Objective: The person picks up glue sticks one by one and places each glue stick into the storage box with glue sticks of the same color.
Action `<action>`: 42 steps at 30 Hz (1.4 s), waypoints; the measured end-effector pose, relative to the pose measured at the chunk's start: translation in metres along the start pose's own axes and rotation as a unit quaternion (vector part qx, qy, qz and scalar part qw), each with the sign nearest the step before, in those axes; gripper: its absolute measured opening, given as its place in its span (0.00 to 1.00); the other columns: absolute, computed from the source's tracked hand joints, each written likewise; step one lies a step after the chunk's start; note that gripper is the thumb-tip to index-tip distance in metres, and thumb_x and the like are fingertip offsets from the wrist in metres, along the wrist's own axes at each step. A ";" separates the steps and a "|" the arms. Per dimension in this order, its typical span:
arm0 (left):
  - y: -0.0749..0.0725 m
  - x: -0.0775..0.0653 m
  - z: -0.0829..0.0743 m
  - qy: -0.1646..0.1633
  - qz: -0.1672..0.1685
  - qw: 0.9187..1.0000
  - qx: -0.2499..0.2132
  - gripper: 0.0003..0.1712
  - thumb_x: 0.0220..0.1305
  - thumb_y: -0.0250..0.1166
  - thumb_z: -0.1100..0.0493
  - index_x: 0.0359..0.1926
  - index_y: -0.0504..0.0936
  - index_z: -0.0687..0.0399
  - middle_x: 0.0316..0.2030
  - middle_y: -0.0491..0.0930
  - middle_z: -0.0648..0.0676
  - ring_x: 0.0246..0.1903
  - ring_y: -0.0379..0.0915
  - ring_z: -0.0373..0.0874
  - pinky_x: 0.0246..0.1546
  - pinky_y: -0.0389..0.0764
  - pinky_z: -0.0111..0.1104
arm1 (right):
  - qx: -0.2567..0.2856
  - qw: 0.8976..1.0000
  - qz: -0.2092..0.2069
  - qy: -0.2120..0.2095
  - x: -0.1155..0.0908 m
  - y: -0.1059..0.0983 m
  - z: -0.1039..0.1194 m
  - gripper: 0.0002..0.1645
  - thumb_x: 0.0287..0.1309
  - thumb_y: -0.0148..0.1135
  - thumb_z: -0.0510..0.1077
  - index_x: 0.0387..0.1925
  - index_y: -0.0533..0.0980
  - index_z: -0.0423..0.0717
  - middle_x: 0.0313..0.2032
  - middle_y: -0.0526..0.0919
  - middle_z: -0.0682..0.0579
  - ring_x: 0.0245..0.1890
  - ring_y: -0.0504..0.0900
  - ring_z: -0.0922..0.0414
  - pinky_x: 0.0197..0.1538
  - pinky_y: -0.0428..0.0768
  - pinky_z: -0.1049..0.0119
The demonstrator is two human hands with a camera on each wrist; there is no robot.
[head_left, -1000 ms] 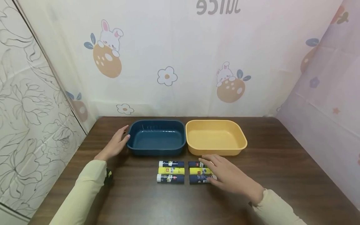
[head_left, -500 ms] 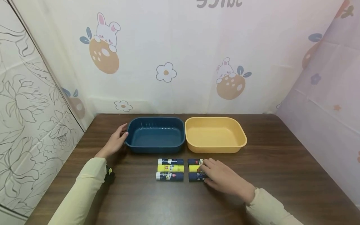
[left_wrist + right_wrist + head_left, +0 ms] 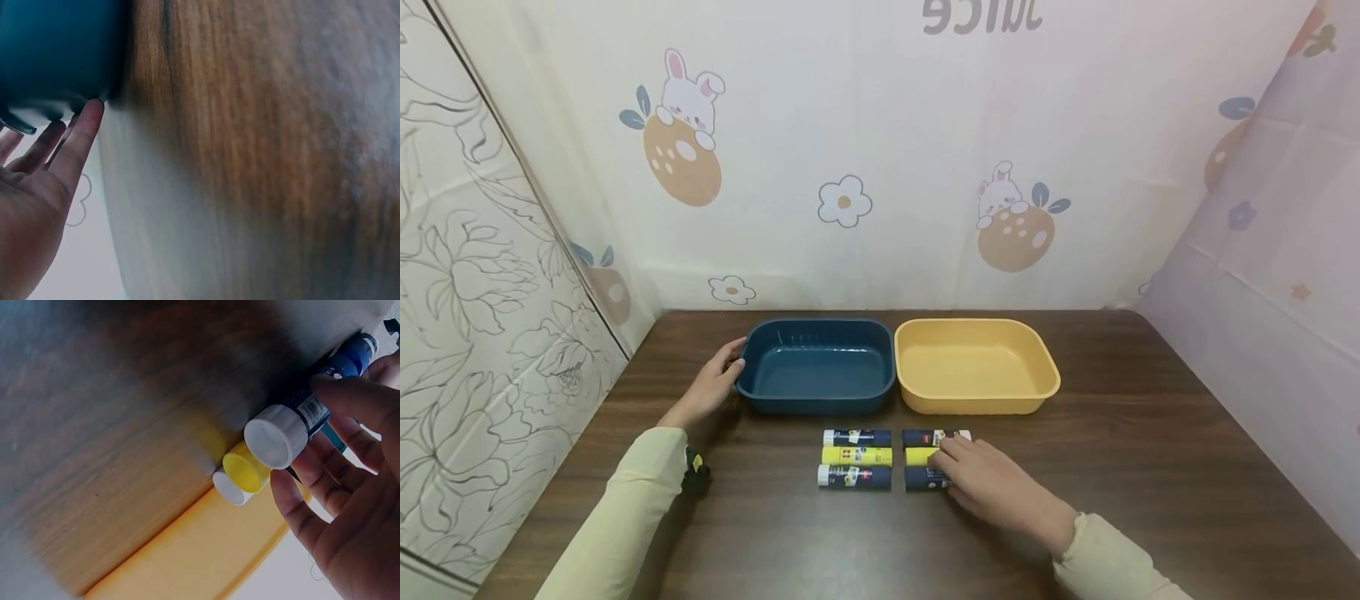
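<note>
In the head view my left hand point(image 3: 706, 390) touches the left end of a dark blue tub point(image 3: 820, 406). The left wrist view shows its fairly straight fingers against the tub's wall. My right hand point(image 3: 996, 487) is over the right-hand row of glue sticks. In the right wrist view its thumb lies on one side of the nearest navy glue stick point(image 3: 309, 409), with curved fingers on the other side. Beside that stick lie a yellow glue stick point(image 3: 247, 467) and a farther navy one point(image 3: 925, 437). My hand hides parts of the nearer two.
A second row, left of the first, has a navy glue stick point(image 3: 859, 437), a yellow one point(image 3: 856, 456) and another navy one point(image 3: 854, 477). A yellow tub point(image 3: 977, 406) stands right of the blue one at the back of the brown table point(image 3: 775, 542). Patterned cloth hangs behind.
My right hand has come down and slightly left onto the near navy glue stick, and its fingers have curled more. My left hand stays at the blue tub. The view tilted briefly.
</note>
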State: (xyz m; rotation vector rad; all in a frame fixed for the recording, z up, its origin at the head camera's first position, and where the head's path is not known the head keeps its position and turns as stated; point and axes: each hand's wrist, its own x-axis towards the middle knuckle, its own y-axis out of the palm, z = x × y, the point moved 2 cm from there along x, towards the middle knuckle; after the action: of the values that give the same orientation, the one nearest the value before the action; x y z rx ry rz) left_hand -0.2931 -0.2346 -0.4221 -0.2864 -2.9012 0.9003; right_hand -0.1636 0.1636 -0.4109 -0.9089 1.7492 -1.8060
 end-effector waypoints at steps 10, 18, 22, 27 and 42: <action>0.001 -0.003 0.002 -0.001 -0.002 1.000 -0.010 0.26 0.69 0.39 0.53 0.66 0.50 0.52 0.58 0.58 0.65 0.52 0.60 0.57 0.42 0.73 0.46 | -0.015 1.000 -0.001 0.006 0.000 0.004 0.003 0.17 0.46 0.61 0.40 0.41 0.72 0.51 0.35 0.72 0.57 0.32 0.70 0.62 0.34 0.73 0.66; 0.001 -0.003 0.003 -0.005 -0.001 1.000 -0.017 0.27 0.69 0.39 0.53 0.66 0.50 0.52 0.59 0.57 0.66 0.53 0.59 0.58 0.44 0.72 0.48 | -0.028 1.000 -0.002 0.012 0.001 0.003 0.006 0.16 0.49 0.61 0.40 0.42 0.72 0.51 0.36 0.73 0.56 0.34 0.71 0.61 0.34 0.72 0.66; 0.001 -0.003 0.002 -0.001 0.002 1.000 -0.027 0.26 0.69 0.40 0.53 0.66 0.50 0.52 0.59 0.56 0.66 0.54 0.58 0.58 0.44 0.72 0.48 | -0.038 0.999 -0.009 0.017 0.002 0.004 0.006 0.14 0.49 0.60 0.39 0.40 0.73 0.51 0.34 0.74 0.56 0.33 0.71 0.61 0.30 0.70 0.68; 0.001 -0.003 0.001 0.003 0.005 1.000 -0.028 0.27 0.69 0.39 0.53 0.66 0.49 0.53 0.59 0.56 0.66 0.54 0.58 0.58 0.43 0.73 0.47 | -0.042 0.999 -0.013 0.019 0.001 0.005 0.006 0.13 0.48 0.59 0.38 0.39 0.74 0.51 0.32 0.72 0.57 0.32 0.70 0.62 0.28 0.69 0.68; -0.001 -0.002 -0.001 0.000 0.004 0.999 -0.038 0.27 0.69 0.39 0.53 0.67 0.48 0.53 0.60 0.55 0.67 0.55 0.57 0.60 0.44 0.72 0.49 | -0.034 0.999 -0.017 0.023 0.001 -0.004 0.006 0.14 0.48 0.59 0.38 0.39 0.73 0.51 0.34 0.72 0.56 0.34 0.70 0.61 0.31 0.70 0.67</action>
State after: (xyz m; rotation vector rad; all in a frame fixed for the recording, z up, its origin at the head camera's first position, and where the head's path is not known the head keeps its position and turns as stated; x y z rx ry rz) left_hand -0.2907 -0.2354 -0.4210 -0.3041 -2.9397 0.7934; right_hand -0.1596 0.1590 -0.4073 -0.9374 1.8436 -1.8119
